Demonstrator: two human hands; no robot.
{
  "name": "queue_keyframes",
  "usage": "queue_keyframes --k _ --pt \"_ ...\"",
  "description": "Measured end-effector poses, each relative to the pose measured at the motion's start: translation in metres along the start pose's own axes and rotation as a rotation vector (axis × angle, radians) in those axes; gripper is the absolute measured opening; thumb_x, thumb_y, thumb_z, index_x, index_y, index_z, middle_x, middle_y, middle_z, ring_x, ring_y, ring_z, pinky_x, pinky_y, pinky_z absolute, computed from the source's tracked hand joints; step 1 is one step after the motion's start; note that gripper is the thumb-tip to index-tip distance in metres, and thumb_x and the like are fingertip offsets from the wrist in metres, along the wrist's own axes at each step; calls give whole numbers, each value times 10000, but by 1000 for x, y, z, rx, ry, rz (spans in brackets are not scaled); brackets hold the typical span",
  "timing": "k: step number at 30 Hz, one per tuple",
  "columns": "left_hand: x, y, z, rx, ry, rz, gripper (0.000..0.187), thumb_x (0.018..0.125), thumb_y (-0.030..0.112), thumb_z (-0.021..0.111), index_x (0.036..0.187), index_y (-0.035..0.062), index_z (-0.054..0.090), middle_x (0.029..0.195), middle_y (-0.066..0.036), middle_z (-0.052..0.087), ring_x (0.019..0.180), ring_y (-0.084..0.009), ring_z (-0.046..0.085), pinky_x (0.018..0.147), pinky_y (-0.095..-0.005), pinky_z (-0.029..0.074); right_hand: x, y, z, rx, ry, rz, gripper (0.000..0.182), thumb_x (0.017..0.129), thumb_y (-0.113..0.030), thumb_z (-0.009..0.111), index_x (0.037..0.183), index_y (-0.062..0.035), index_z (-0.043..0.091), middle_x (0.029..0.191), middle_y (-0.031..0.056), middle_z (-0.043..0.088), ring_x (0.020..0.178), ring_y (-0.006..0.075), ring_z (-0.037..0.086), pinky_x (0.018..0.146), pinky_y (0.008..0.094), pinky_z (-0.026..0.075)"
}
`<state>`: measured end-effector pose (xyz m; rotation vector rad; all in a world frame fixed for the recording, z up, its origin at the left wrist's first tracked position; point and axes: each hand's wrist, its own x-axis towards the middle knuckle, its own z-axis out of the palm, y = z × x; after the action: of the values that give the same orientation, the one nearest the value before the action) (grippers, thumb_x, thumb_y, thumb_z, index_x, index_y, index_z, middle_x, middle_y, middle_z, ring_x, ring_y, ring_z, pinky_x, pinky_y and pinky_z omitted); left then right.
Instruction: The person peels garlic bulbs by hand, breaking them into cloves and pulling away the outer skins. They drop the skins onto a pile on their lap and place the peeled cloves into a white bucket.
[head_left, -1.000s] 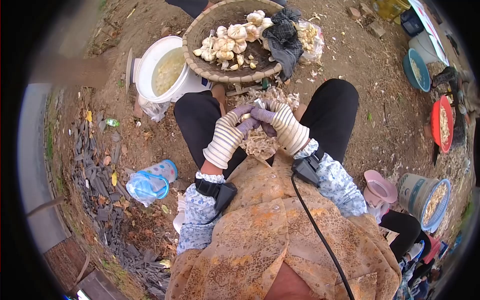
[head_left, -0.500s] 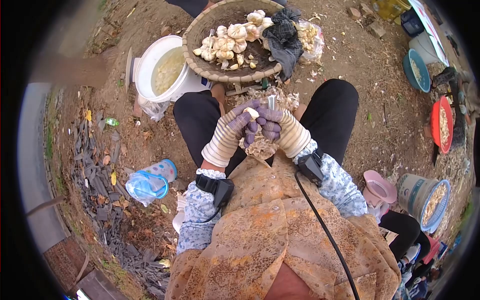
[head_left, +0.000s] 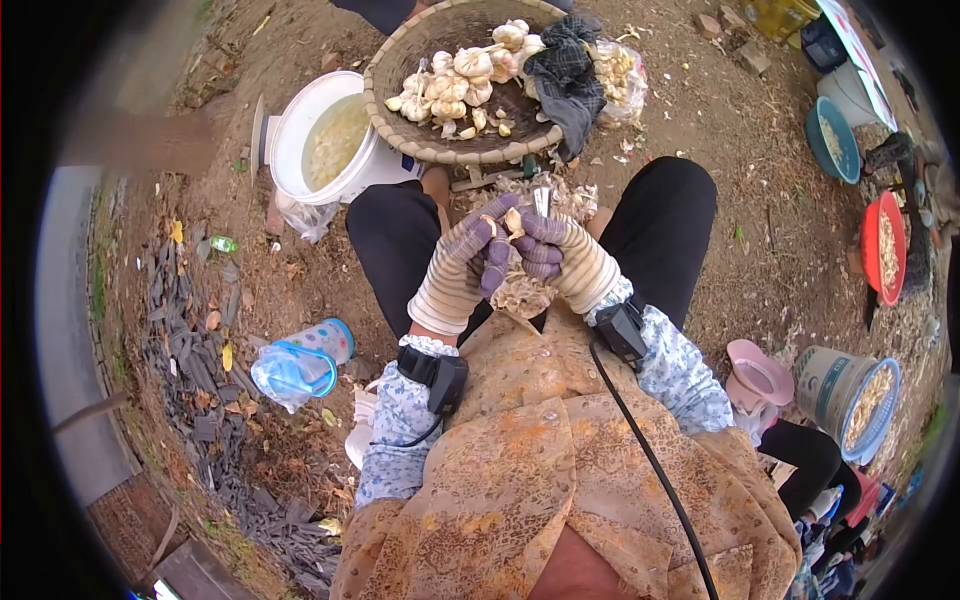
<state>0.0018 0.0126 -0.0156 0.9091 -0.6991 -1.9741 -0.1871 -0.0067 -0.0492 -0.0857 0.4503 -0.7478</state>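
Note:
A garlic clove (head_left: 514, 222), partly in brownish skin, sits between the fingertips of both hands. My left hand (head_left: 462, 262), in a purple-and-cream striped glove, is closed on it. My right hand (head_left: 562, 256), gloved alike, has its fingers curled against the clove's other side. From that right grip a small knife (head_left: 542, 200) shows its flat metal blade upward; its handle is hidden. Papery garlic skins (head_left: 522, 296) lie below the hands. Beyond them, a woven basket (head_left: 470, 156) holds garlic bulbs (head_left: 450, 85), loose cloves and a dark cloth (head_left: 568, 82).
Left of the basket stands a white bucket (head_left: 287, 135) with cloves in liquid. A bag of garlic (head_left: 622, 80) rests at its right. On the right are a teal basin (head_left: 832, 142), a red basin (head_left: 884, 250) and a large bucket (head_left: 832, 388). A blue-rimmed container (head_left: 335, 340) lies at left.
The clove between my fingers showed a pale, bare side before; now brownish skin faces up. My left hand has shifted slightly, and its fingers have changed their hold.

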Motion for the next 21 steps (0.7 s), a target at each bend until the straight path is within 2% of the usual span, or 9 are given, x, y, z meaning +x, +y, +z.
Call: queue_keyframes --k 3,5,7,9,12,15,16,19,21 --pt "10 -7 -5 -277 48 125 401 982 291 582 1260 2 568 781 0 596 541 -87 534 462 -196 390 -5 -6 10 -124 42 -103 148 931 -163 666 1020 -50 632 746 0 592 475 27 366 441 190 282" --pt "12 -5 1 -167 389 128 366 982 305 585 1197 8 580 826 -3 605 571 -93 553 496 -199 418 -5 -7 18 -261 104 -185 154 928 -173 673 1008 -46 641 753 3 601 479 27 373 443 191 284" --pt "9 -10 0 -7 335 178 331 960 246 631 1182 3 597 791 -1 606 591 -86 560 524 -206 439 -1 -2 20 -604 198 -325 168 915 -196 696 972 -40 667 771 6 621 482 24 381 440 197 276" --pt "10 -12 0 325 285 151 270 926 164 676 1137 3 625 768 -7 622 602 -80 562 527 -204 443 1 4 23 -634 206 -367 168 902 -185 709 964 -34 671 772 1 620 537 30 424 482 201 320" --pt "10 -14 -11 306 285 157 249 904 126 697 1111 -2 644 772 -13 641 597 -70 553 532 -202 449 9 9 19 -728 174 -493 184 873 -164 737 940 -9 664 774 -7 616 731 66 549 648 237 457" --pt "7 -9 -6 279 327 169 242 927 118 664 1135 -4 650 778 -14 639 601 -71 549 544 -209 463 14 8 8 -1001 198 -420 236 877 -195 740 966 -1 640 813 10 625 743 83 557 662 259 472" --pt "5 -5 -2 276 368 167 236 941 107 640 1150 -3 654 769 -13 631 609 -72 548 555 -213 472 10 2 13 -1263 226 -441 295 895 -235 723 1005 16 614 868 58 650 777 130 585 697 298 492" --pt "1 -2 -1 471 380 242 238 972 73 576 1186 8 657 815 -4 604 667 -68 546 603 -210 470 16 6 2 -1202 126 -527 325 923 -276 684 1021 22 600 902 120 659 825 193 615 750 332 504" --pt "-2 -1 -3 560 351 266 246 968 45 566 1195 15 656 883 -16 594 711 -75 547 619 -207 470 15 3 -3 -1316 71 -480 358 951 -299 634 1080 33 602 945 191 673 887 293 657 803 368 509"
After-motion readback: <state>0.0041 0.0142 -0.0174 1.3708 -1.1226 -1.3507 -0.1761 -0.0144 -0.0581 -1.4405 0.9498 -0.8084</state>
